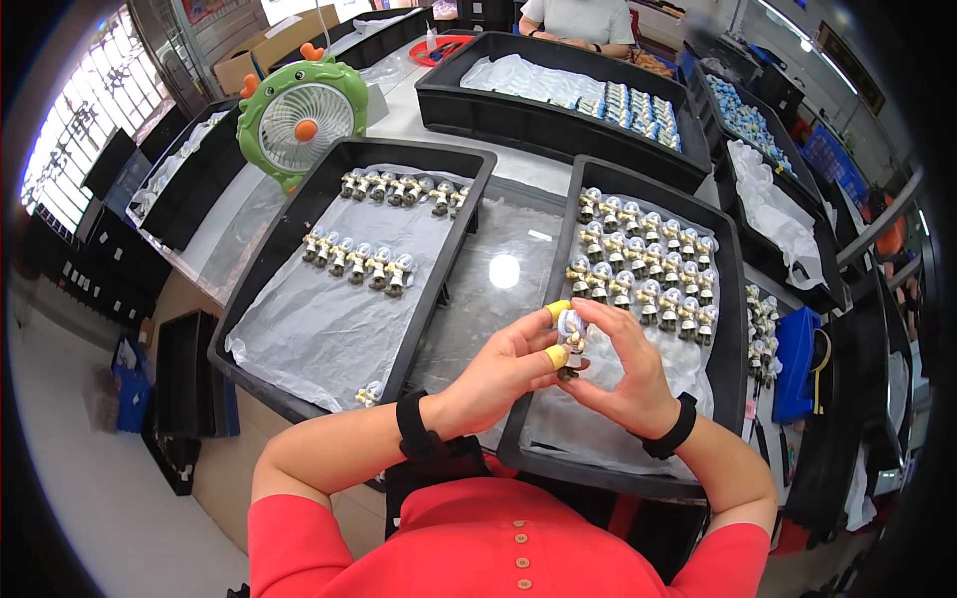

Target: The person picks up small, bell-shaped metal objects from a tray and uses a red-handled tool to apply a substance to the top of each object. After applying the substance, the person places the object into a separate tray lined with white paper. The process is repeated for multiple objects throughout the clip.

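Observation:
Between my two hands, above the near part of the right black tray (733, 399), is a small painted figurine (571, 334) with a pale head and dark base. My left hand (513, 354), with yellow finger covers on two fingertips, grips it from the left. My right hand (633, 374) closes on its top and bottom from the right. Rows of similar figurines (648, 254) stand on white paper in that tray. In the left black tray (289, 234), two more rows of figurines (359, 261) stand on paper, and a lone figurine (369, 394) is near its front edge.
A green animal-shaped fan (304, 120) stands behind the left tray. Farther back, a large black tray (469, 108) holds blue-and-white figurines, and a person (578, 22) sits beyond it. At right are more figurines (763, 334) and a blue bin (795, 364).

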